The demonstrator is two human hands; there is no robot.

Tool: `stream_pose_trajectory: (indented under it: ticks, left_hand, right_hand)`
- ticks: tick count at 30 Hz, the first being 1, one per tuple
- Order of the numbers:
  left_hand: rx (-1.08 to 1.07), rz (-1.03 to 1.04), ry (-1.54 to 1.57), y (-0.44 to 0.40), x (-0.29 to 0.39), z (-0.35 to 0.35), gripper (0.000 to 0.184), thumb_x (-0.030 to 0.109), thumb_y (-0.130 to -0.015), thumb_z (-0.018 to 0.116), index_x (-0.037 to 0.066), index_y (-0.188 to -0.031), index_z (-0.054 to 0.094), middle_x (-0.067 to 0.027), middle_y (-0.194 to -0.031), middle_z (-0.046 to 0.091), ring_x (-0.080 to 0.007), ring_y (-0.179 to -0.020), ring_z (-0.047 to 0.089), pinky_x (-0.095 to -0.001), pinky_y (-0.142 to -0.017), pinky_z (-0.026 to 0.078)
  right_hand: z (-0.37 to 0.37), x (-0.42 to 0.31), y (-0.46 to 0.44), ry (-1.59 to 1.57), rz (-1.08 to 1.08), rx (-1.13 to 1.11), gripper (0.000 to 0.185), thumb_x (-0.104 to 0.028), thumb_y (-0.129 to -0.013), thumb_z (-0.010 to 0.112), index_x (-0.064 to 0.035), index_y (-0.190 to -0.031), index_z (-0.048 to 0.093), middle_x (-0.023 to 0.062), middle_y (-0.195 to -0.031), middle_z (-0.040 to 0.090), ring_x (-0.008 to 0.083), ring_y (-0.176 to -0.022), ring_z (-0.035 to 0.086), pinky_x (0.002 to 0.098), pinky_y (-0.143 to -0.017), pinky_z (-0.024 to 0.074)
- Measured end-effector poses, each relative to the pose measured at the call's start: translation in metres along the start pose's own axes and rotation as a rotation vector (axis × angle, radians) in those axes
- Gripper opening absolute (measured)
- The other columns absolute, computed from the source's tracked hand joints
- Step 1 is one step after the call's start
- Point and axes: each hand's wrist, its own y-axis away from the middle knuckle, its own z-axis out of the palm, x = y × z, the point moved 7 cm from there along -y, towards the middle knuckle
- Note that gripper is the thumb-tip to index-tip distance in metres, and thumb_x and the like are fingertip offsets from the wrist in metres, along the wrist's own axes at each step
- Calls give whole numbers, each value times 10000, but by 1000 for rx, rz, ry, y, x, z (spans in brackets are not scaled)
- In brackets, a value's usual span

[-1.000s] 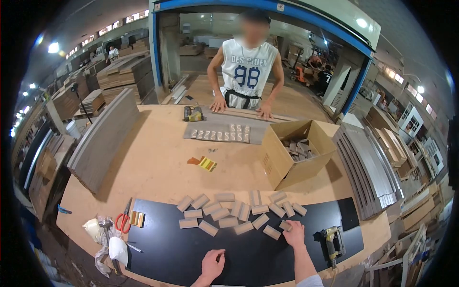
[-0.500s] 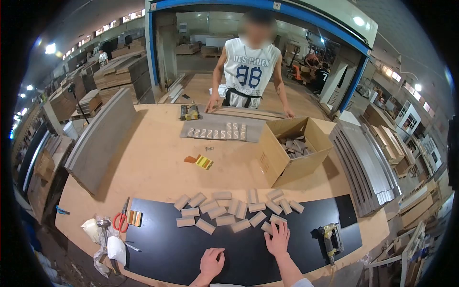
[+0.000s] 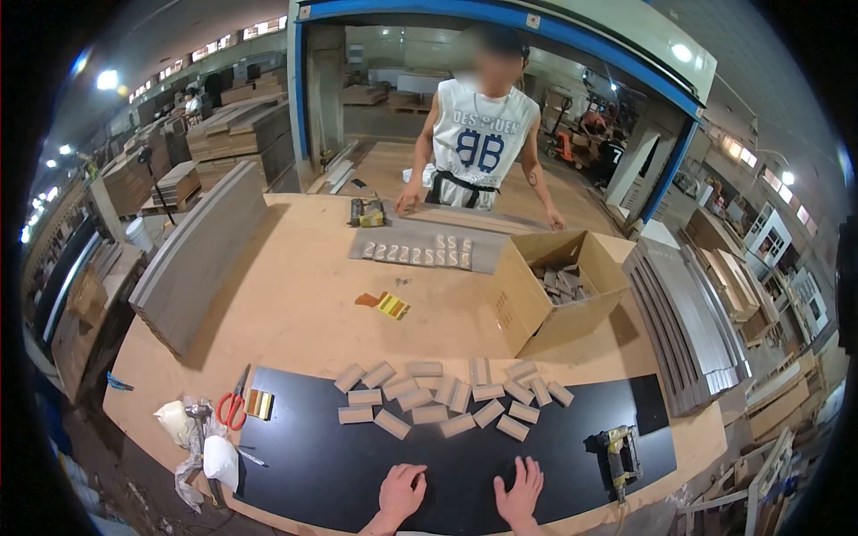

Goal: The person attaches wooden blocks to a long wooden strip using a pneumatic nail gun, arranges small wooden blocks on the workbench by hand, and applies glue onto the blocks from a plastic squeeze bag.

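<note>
Both grips empty: right hand (image 3: 519, 493) spread wide, left hand (image 3: 401, 494) half-curled
Blocks (image 3: 430, 414) lie loose along panel's (image 3: 326, 466) far edge; likely light, stiff, not slippery, corners may chip; pinch across long sides, midway

By the near edge of the light-brown wooden worktop (image 3: 295, 295), the bare left hand (image 3: 402, 491) is loosely half-curled; the bare right hand (image 3: 518, 491), apart from it, points spread fingers toward the far edge.

The white shirt (image 3: 483, 134) reads "DES" and "BB", the black shirt (image 3: 610, 163) "7".
</note>
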Motion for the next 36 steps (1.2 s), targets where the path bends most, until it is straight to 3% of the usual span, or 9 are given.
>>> stream_pose_trajectory:
  ticks: [2,8,19,23,27,36]
  left_hand:
    - [14,20,-14,-1,1,1,142,101,-902,742,101,-1039,779,-77,-998,732,-307,-946,693,-420,-805,587]
    - [16,31,-61,-1,2,5,130,103,-897,741,110,-1022,773,-77,-988,728,-310,-933,692,-425,-800,589]
    - [5,42,17,3,-5,-7,165,102,-886,746,102,-1048,780,-92,-1023,740,-326,-977,698,-427,-861,582]
    - [82,77,-205,12,-41,-66,185,94,-835,759,114,-1018,772,-92,-1068,732,-340,-1017,684,-472,-904,541]
    - [155,-44,-466,35,-79,-110,266,147,-848,756,121,-1110,717,-112,-1217,641,-367,-1165,589,-523,-1005,446]
    - [161,-105,-551,34,-75,-111,286,154,-855,708,98,-1133,671,-142,-1240,595,-386,-1208,534,-531,-1040,398]
  right_hand:
    - [-1,-12,17,81,-41,-89,672,-435,-937,724,-103,-1497,555,199,-1592,430,425,-1529,326,626,-1272,204]
    - [-6,-16,14,72,-18,-28,599,-452,-920,732,-156,-1428,618,145,-1526,487,388,-1503,360,630,-1263,206]
    - [-10,-16,11,51,-15,-10,570,-424,-888,764,-161,-1380,651,135,-1510,501,385,-1490,381,639,-1253,221]
    - [-10,-17,10,50,-12,-18,569,-419,-886,765,-163,-1381,651,137,-1509,502,387,-1488,383,641,-1251,223]
    - [-10,-15,12,50,-19,-29,560,-425,-896,752,-164,-1381,654,146,-1515,495,389,-1493,375,642,-1252,222]
    - [-9,-10,17,-15,9,-71,521,-440,-912,738,-177,-1358,684,137,-1533,490,390,-1512,345,647,-1262,186]
